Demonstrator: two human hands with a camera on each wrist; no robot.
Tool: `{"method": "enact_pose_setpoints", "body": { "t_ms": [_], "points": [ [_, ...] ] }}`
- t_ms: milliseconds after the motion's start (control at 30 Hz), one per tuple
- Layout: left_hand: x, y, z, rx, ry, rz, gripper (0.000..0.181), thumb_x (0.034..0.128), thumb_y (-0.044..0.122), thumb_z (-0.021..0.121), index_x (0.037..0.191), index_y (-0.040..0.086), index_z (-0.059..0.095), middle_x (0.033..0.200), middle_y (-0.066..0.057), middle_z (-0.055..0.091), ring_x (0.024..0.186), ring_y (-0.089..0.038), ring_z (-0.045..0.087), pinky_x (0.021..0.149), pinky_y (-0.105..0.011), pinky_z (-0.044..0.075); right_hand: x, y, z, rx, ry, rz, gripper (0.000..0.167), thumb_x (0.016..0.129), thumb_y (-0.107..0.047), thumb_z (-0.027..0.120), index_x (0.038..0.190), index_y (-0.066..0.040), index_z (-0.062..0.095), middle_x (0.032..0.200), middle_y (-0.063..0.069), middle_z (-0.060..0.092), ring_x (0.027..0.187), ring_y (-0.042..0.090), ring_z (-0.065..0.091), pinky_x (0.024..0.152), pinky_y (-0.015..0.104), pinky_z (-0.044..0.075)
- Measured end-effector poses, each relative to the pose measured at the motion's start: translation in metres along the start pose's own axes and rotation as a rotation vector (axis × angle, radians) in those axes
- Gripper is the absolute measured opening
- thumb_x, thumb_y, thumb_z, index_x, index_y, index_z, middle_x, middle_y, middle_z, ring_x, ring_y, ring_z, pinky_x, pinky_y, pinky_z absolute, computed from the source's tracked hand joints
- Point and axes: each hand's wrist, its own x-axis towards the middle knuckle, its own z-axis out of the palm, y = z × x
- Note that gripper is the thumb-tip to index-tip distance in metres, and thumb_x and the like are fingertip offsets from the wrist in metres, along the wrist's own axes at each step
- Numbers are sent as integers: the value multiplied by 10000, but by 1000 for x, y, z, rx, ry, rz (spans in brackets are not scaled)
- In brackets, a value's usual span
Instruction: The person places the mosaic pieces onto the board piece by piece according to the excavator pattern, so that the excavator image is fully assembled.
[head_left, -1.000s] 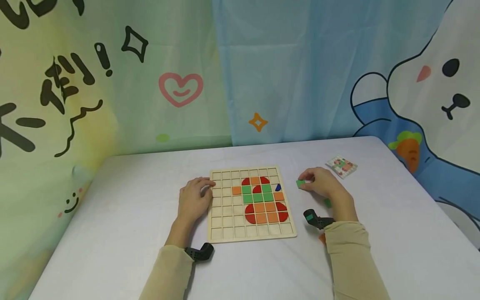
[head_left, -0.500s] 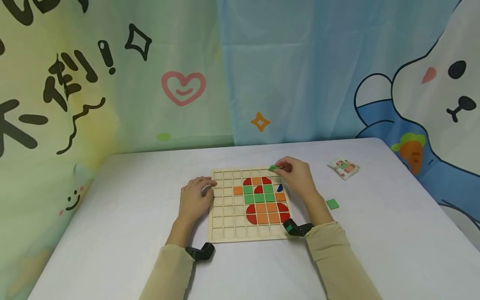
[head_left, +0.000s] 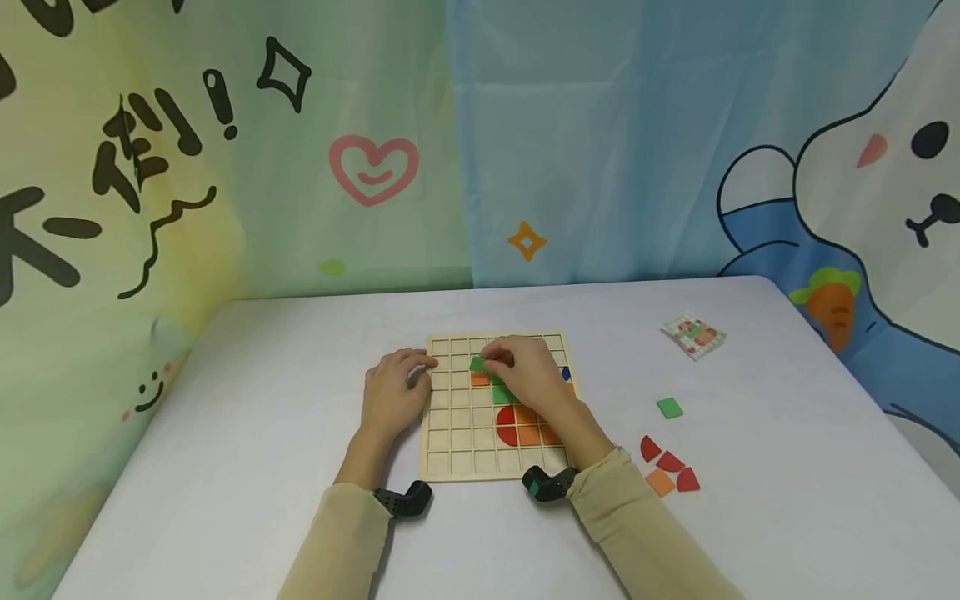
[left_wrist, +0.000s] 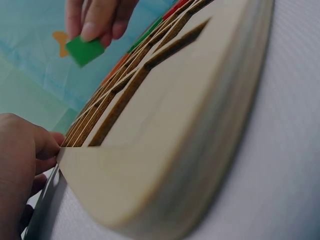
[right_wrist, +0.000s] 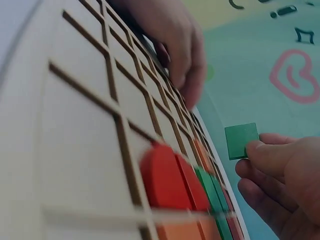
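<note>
Between the thumb and fingers of my right hand (head_left: 531,372) is a square green tile (right_wrist: 241,141), raised above the wooden grid board (head_left: 452,419). It hovers over the board's upper part, just behind an orange tile (head_left: 480,379). My left hand (head_left: 393,390) holds the board's left edge, with fingertips over the rim. Set in the grid are red quarter-round pieces (head_left: 507,427), green squares (head_left: 502,394), orange squares (head_left: 528,435) and a small blue piece (head_left: 566,372). My right hand and forearm hide part of this pattern in the head view.
Right of the board lies a loose green tile (head_left: 670,407). Nearer me are red quarter-round pieces (head_left: 687,479) and an orange square (head_left: 660,482). A pattern card (head_left: 693,335) lies at the back right. A printed curtain (head_left: 375,233) hangs behind the white table (head_left: 225,433).
My right hand has carried the green tile leftward from the table to above the board. The loose red and orange pieces, formerly behind my right arm, now show. My left hand stays at the board's edge.
</note>
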Motion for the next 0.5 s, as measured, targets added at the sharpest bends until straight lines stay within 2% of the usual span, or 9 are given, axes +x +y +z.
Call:
{"method": "enact_pose_setpoints", "body": {
  "t_ms": [267,500],
  "points": [
    [-1,-2,0,13,-4,9,240,895,198,533,1067,206,699,1248,-15,625,1247,-240,499,1024,-524,342,2,-15,21,-63,-43,-19,133,869,-161,681,990,-161,734,996,-15,715,930,149,655,841,306,533],
    [1,-3,0,16,7,19,233,894,204,534,1057,212,700,1244,-7,627,1230,-239,511,1007,-527,353,2,-15,27,-149,-12,-50,99,869,-182,682,966,-182,707,945,-30,716,846,141,640,770,305,527]
  ]
}}
